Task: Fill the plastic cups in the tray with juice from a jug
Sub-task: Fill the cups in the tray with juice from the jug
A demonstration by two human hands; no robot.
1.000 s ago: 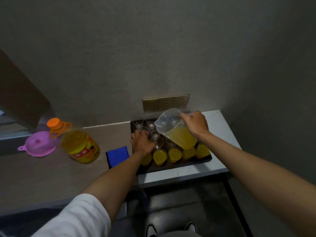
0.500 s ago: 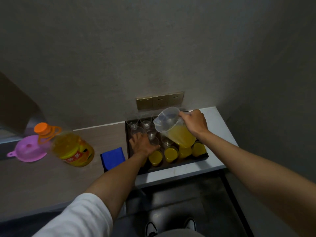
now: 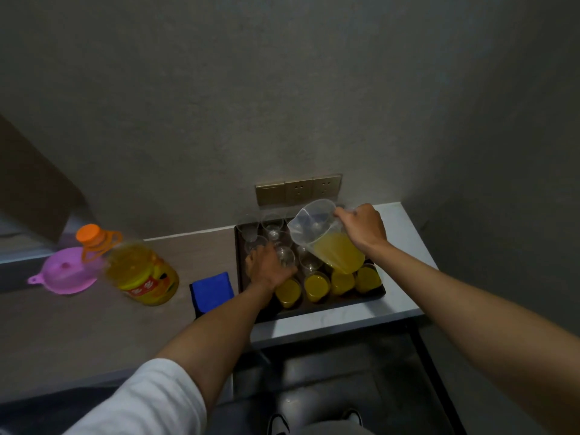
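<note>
4 filled cups (image 3: 314,287), 1 jug (image 3: 326,240)

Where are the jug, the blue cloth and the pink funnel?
jug (image 3: 337,257): head view, on its juice-filled lower body.
blue cloth (image 3: 212,290): head view, middle of its top face.
pink funnel (image 3: 64,276): head view, on the bowl's inner surface.

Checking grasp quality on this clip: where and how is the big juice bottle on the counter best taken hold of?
Grip the juice bottle by the orange loop handle at its neck, coming from above: the bottle stands upright, its body looks too wide for one hand, and the handle is unobstructed.
</note>
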